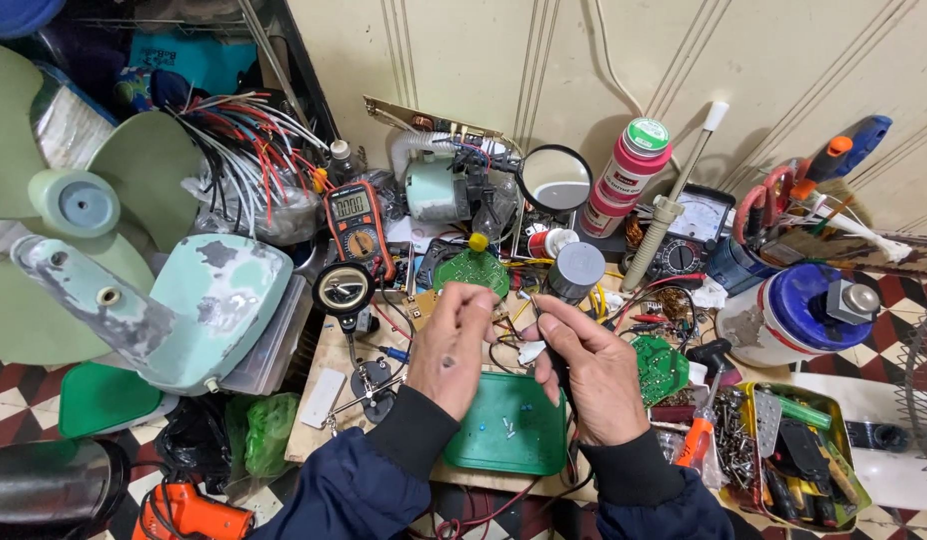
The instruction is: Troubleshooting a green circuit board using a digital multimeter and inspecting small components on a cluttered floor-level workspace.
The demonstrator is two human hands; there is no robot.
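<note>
Head view, looking down on a crowded repair bench. Landmark for all positions: the green tray, a shallow rectangular dish at bottom centre holding a few tiny loose parts.

Left hand — raised just above the tray's upper left corner, fingers curled together and pinched at the tips; what they pinch is too small to tell. Right hand — above the tray's upper right corner, closed around a dark slim tool whose cord runs down past the tray's right edge. The two sets of fingertips sit near each other over the tray's far rim, where thin wires cross between them.

Beyond the tray, behind the hands: a round green circuit board with a yellow knob, a grey cylinder and a round mirror. Up and left of the tray: an orange multimeter and a helping-hand stand with a magnifier. Far left of the tray: a pale green fan body with worn paint, beside its blades. Right of the tray: a second green circuit board, an orange-handled screwdriver and a yellow tin of tools — further up and right, a white jar with a blue lid. Dark blue sleeves cover both forearms.
</note>
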